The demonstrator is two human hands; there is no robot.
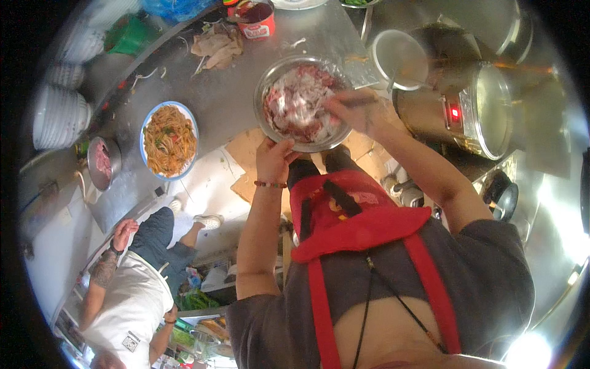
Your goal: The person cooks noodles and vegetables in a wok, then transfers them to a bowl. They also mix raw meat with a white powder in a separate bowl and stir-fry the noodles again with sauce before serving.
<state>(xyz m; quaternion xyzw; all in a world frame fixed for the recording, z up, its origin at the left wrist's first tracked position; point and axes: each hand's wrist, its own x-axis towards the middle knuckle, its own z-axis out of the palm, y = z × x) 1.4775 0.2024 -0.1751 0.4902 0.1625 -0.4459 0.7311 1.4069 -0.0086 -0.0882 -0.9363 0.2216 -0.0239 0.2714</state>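
Observation:
A round metal bowl (263, 121) stands at the near edge of the steel worktop. It holds sliced raw red meat (299, 99) coated in part with a white substance. My left hand (273, 159), with a beaded bracelet at the wrist, grips the bowl's near-left rim, thumb on top. Over the bowl's right side is my right hand (352, 108), blurred by motion, its fingers at the meat. A dark slim shape shows along that hand; blur hides whether it is a utensil handle.
Left along the worktop (221, 92) are a blue-rimmed plate of noodles (168, 140), a small metal bowl of meat (102, 163) and stacked bowls (60, 117). A red tub (257, 23) stands behind. At right are a white container (400, 60) and a large metal pot (426, 115). A co-worker (131, 295) is at lower left.

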